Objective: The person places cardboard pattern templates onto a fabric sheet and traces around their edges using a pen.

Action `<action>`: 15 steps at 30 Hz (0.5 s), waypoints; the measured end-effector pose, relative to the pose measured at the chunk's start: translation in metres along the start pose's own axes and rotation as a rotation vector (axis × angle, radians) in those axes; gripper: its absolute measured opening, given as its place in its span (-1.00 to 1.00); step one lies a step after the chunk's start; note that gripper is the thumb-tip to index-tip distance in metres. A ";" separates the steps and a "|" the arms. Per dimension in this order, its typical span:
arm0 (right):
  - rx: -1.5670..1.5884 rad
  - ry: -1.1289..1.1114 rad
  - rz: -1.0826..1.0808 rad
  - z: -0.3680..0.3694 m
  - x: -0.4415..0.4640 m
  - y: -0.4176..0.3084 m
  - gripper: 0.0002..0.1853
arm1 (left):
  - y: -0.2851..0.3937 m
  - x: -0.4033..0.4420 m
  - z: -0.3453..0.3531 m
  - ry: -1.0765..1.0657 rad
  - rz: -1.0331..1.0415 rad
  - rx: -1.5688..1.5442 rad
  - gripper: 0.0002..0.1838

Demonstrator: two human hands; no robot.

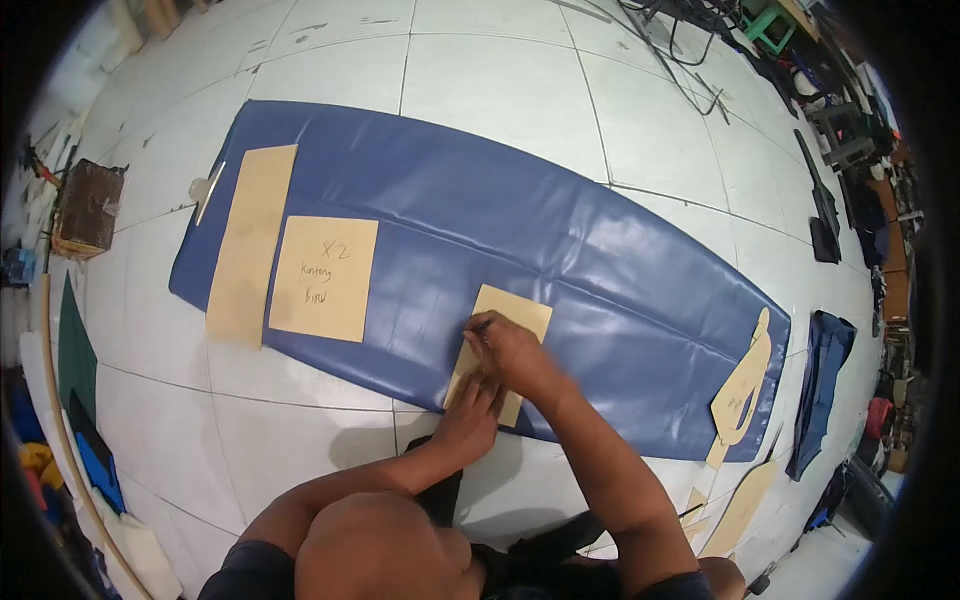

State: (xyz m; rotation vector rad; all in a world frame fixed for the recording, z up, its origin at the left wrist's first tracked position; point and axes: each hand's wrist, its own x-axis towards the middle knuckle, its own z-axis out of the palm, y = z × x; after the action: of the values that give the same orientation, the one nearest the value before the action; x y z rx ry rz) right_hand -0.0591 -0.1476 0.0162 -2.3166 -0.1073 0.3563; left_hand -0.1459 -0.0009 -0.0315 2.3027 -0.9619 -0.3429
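Note:
A large sheet of blue material (450,200) lies on the tiled floor. On its near middle part is a rectangular tan card (525,315), partly covered by both hands. My left hand (472,415) rests on the lower part of this card with its fingers spread. Above it, my right hand (510,355) is closed around a thin dark pen (485,326), over the card's left edge. Further left on the blue sheet lie a square tan card with handwriting (325,280) and a long tan strip (252,240).
Curved tan pattern pieces (742,390) lie on the sheet's right end. A metal clip (208,194) sits at its left edge, near a brown block (88,208). Folded dark blue material (822,390) is at the right; a green stool (770,30) stands at the top right.

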 end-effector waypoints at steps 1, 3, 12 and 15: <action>0.008 -0.023 0.003 0.002 -0.002 0.003 -0.75 | -0.001 -0.001 0.002 0.005 0.006 -0.001 -0.45; -0.050 -0.028 -0.084 0.004 -0.006 0.006 -0.74 | 0.000 -0.004 0.004 -0.104 -0.020 0.106 -0.39; 0.019 0.207 -0.004 -0.011 0.025 0.015 -0.74 | 0.004 0.002 -0.009 -0.058 0.039 0.250 -0.36; -0.012 0.177 0.009 -0.009 0.023 0.017 -0.74 | 0.005 0.002 -0.012 -0.120 0.043 0.324 -0.35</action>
State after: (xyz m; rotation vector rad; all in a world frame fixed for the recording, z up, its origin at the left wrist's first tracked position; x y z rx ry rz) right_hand -0.0350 -0.1613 0.0045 -2.3496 -0.0114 0.1549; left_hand -0.1417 -0.0002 -0.0195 2.5699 -1.1995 -0.3297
